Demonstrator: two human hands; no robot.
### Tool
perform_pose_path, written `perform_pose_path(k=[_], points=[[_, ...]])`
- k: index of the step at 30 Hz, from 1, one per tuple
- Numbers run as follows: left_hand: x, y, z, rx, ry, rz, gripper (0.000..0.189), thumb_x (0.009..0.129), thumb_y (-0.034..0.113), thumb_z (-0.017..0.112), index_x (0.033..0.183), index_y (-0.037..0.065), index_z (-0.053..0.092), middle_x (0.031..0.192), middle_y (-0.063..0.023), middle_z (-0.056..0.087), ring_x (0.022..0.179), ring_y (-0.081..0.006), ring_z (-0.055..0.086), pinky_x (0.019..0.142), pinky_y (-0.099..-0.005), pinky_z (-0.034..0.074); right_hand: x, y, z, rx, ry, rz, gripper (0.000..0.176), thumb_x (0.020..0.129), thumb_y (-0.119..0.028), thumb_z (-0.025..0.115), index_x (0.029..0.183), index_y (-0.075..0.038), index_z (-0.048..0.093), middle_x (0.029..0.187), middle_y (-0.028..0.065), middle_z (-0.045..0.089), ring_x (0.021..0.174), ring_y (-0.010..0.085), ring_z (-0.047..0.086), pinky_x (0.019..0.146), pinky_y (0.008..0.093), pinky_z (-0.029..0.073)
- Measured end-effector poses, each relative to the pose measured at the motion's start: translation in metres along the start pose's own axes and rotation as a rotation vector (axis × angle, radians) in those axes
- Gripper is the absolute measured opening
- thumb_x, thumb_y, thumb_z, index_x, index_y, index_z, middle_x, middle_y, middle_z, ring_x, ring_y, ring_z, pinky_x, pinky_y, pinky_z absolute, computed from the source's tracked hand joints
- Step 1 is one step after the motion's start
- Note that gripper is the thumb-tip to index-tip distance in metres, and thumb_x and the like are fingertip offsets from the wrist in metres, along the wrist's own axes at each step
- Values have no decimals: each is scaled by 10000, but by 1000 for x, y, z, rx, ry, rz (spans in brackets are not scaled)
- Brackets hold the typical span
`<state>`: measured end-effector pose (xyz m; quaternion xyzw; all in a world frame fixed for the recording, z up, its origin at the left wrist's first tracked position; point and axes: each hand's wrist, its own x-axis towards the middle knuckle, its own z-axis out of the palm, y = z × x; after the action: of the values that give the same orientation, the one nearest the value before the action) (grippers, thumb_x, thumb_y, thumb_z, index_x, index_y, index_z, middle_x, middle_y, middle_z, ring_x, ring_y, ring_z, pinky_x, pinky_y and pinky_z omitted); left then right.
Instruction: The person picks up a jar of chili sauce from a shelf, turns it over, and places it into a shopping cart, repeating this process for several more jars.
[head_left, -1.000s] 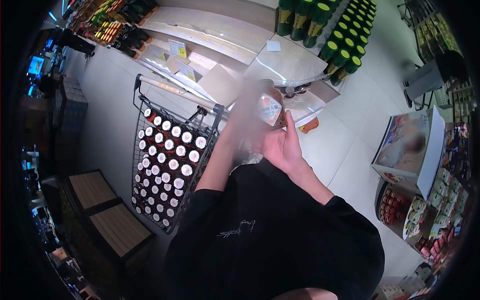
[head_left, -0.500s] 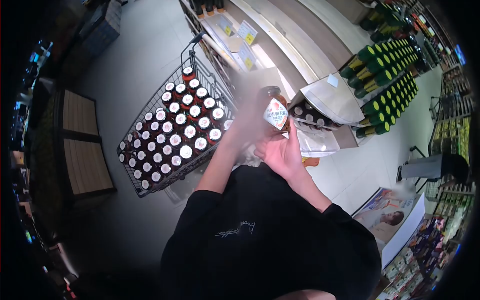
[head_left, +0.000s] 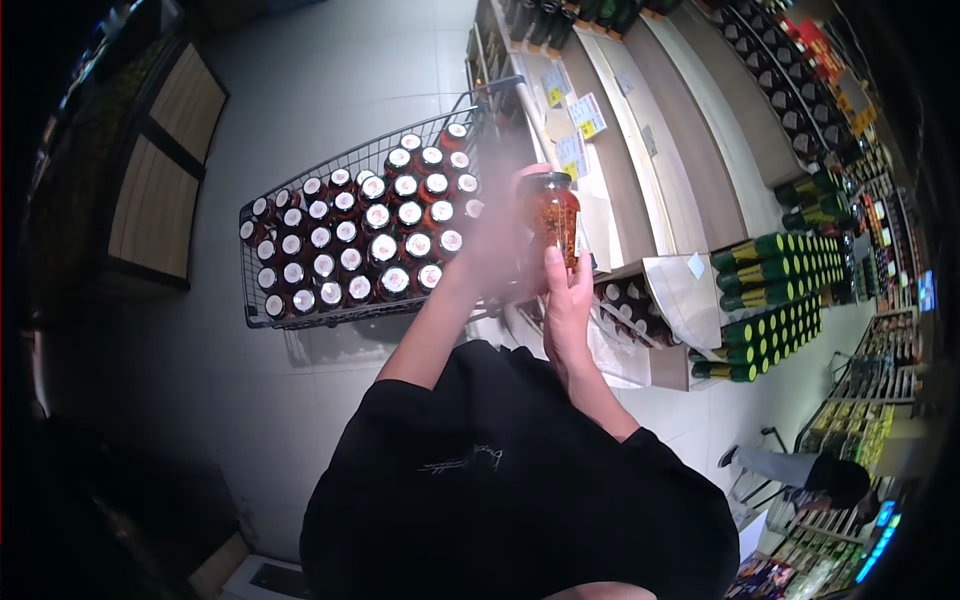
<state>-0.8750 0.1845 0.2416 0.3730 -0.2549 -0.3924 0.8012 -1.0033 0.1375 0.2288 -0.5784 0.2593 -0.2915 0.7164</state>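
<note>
A glass jar with a dark lid and red-orange contents [head_left: 556, 222] stands roughly upright between my hands, its label turned to the right. My right hand [head_left: 566, 298] is closed around the lower part of the jar, thumb across its front. My left hand [head_left: 498, 235] is at the jar's left side, smeared by a hazy blur that hides most of its fingers; a bit of skin shows by the lid. Left of my hands is a metal shopping cart [head_left: 290, 322] with many similar jars [head_left: 383, 248] standing in it, white-topped lids up.
Wooden shelves [head_left: 640, 150] with price tags [head_left: 588, 115] rise beyond the jar. Rows of green-capped bottles [head_left: 775, 300] stand at the right. A person [head_left: 800, 468] is at the lower right. Wood-panelled crates [head_left: 150, 205] stand at the left.
The jar has turned so its front label no longer faces me. My right hand has shifted up around it. The view has swung, and cart and shelves appear rotated.
</note>
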Motion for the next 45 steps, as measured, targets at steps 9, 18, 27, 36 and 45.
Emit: perform_pose_path(k=[9,18,27,36,45], points=[[2,-9,-44,-471,148,129,712,974,642,311,1295,35,498,1225,-187,614,1029,-281,642,884,-425,540,12,39,33,-253,-154,-343,744,769,25,762,1372,19,326,1240,108,498,981,104,548,735,194,453],[-9,0,-85,-825,-22,155,721,948,663,335,1303,65,524,1232,-109,616,1019,-223,620,888,-373,525,12,48,70,-208,-237,-236,749,762,11,760,1371,11,324,1268,142,471,1149,193,518,965,312,450],[-17,14,-110,-726,165,89,775,921,698,343,1294,50,550,1190,-99,635,999,-219,644,859,-369,543,22,70,90,-323,-267,-256,735,803,-20,751,1390,10,309,1291,151,452,1142,190,518,935,304,472],[-24,32,-124,-855,98,171,622,956,592,429,1210,37,548,1141,-133,623,991,-271,640,832,-411,576,24,69,108,-339,-314,-309,707,826,-25,727,1394,17,308,1257,149,469,1001,145,562,793,255,507],[-24,43,-122,-886,48,189,593,970,569,431,1191,38,575,1144,-145,624,1019,-291,636,855,-433,568,13,41,123,-239,-324,-175,691,829,-45,730,1379,26,318,1225,154,492,905,132,582,739,243,507]])
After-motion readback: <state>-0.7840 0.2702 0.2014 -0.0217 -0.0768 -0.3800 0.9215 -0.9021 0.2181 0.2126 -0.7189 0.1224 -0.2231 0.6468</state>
